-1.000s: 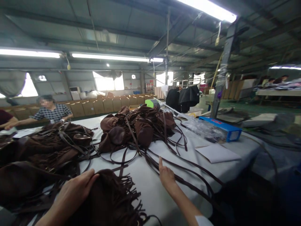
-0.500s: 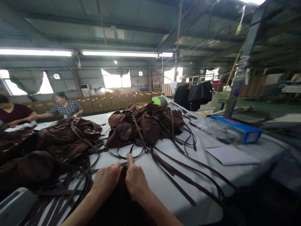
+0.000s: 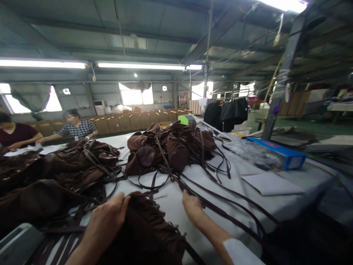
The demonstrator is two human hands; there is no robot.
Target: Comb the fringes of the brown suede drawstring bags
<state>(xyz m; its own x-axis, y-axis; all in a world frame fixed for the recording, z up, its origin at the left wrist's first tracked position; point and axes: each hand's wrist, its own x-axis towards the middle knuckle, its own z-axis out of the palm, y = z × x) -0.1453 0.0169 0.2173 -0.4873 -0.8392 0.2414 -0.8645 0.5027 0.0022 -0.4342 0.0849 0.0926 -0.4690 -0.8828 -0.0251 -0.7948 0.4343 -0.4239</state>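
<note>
At the near edge, the fringed brown piece (image 3: 143, 232) could sag, or its fringe catch on the loose straps (image 3: 234, 222) lying to the right, I'd say, since just one hand visibly supports it. The left hand (image 3: 109, 217) pinches its upper edge between thumb and fingers; the right hand (image 3: 192, 207), apart from it, has fingers partly curled, and I can't tell whether they grip anything. Farther off, brown bags (image 3: 176, 154) lie heaped on the white-covered table (image 3: 171, 201).

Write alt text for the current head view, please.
The left hand grips a fringed brown item at a white-topped table heaped with brown bags; the right hand is apart from it. Two people are in the background.
</note>
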